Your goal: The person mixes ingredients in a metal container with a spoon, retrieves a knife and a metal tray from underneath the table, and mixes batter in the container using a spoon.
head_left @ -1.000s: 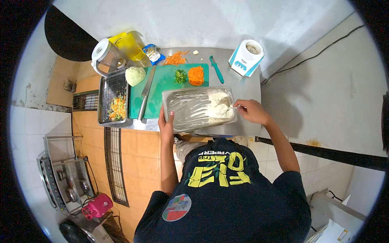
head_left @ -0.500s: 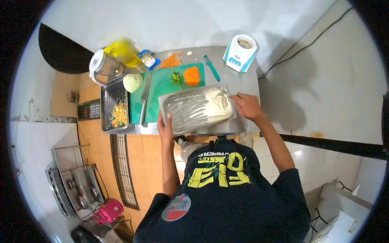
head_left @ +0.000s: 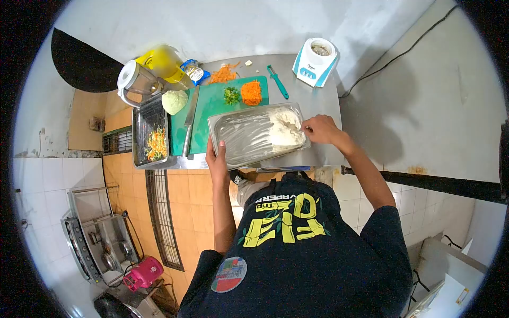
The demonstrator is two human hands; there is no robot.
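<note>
A rectangular metal tray (head_left: 238,139) lies tilted across the front of the worktop, partly over the green cutting board (head_left: 204,114). White creamy mixture (head_left: 285,127) is heaped at its right end, with thin streaks smeared over the rest. My left hand (head_left: 216,159) is closed on the tray's left front edge, thumb over the rim. At the right end, my right hand (head_left: 321,129) has its fingers pinched together beside the mixture; what they hold, if anything, I cannot make out. Shredded carrot (head_left: 251,93) and chopped green herbs (head_left: 231,95) sit on the board behind the tray.
A knife (head_left: 191,122) lies along the board's left side, near a cabbage piece (head_left: 174,102). Further left are a dark tray (head_left: 135,143) with chopped vegetables and a blender jug (head_left: 139,85). A green peeler (head_left: 278,83) and blender base (head_left: 315,63) stand at the back.
The white mixture looks pushed about, with a hollow near its right side. My right hand has shifted slightly at the tray's right end. The left hand keeps its grip.
</note>
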